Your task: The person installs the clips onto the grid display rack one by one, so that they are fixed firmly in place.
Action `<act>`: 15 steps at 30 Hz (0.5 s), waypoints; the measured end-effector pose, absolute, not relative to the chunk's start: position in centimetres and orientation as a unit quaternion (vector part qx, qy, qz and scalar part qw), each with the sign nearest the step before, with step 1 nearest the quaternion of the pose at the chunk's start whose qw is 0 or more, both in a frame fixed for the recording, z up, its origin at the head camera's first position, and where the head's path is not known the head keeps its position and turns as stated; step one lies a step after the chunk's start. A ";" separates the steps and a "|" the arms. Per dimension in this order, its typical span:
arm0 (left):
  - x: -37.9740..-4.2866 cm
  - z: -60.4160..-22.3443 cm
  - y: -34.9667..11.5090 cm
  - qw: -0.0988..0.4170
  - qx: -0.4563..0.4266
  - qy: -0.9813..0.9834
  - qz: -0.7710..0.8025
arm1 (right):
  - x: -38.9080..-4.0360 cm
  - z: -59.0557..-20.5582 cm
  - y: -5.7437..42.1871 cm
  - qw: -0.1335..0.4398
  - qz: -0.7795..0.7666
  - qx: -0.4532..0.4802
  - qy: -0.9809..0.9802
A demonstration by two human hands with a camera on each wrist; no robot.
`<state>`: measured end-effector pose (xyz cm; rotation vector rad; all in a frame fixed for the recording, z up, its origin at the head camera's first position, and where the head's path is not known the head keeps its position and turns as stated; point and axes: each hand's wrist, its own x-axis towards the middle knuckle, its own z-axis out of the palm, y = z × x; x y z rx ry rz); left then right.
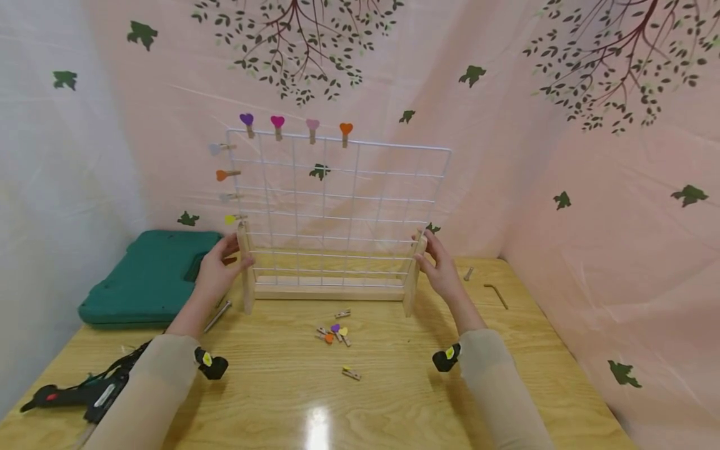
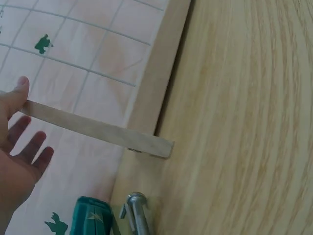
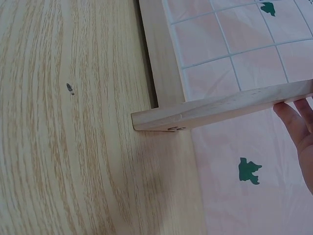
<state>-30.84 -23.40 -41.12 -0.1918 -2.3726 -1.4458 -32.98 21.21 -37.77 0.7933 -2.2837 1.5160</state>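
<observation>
A white wire grid (image 1: pixel 341 187) stands upright in a wooden stand (image 1: pixel 329 292) on the table. My left hand (image 1: pixel 216 265) grips the stand's left post (image 2: pixel 88 123), thumb at its front edge and fingers behind. On the other side my right hand (image 1: pixel 441 269) holds the right post (image 3: pixel 220 106) near its upper end. Heart-topped clothespins line the grid: purple (image 1: pixel 247 119), magenta (image 1: pixel 277 122), pink (image 1: pixel 312 125) and orange (image 1: pixel 345 129) along the top. Down the left edge are pale ones, another orange clothespin (image 1: pixel 222 175) and a yellow clothespin (image 1: pixel 230 219).
Small clothespins (image 1: pixel 336 334) lie in a loose pile before the stand, with one clothespin (image 1: pixel 351 374) nearer. A green case (image 1: pixel 146 278), a bolt (image 1: pixel 218 316) and a black glue gun (image 1: pixel 84 395) are at left. An Allen key (image 1: pixel 497 296) and a small bolt (image 1: pixel 469 274) lie at right.
</observation>
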 end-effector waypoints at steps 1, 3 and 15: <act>-30.9 -41.4 -23.5 0.174 -0.067 -0.837 -0.514 | -33.0 -37.8 21.2 0.144 0.526 0.276 -0.792; -31.0 -41.7 -23.7 0.169 -0.064 -0.836 -0.518 | -33.0 -37.8 21.1 0.145 0.524 0.276 -0.792; -30.4 -41.7 -23.2 0.164 -0.053 -0.835 -0.523 | -32.8 -37.6 21.1 0.159 0.507 0.278 -0.800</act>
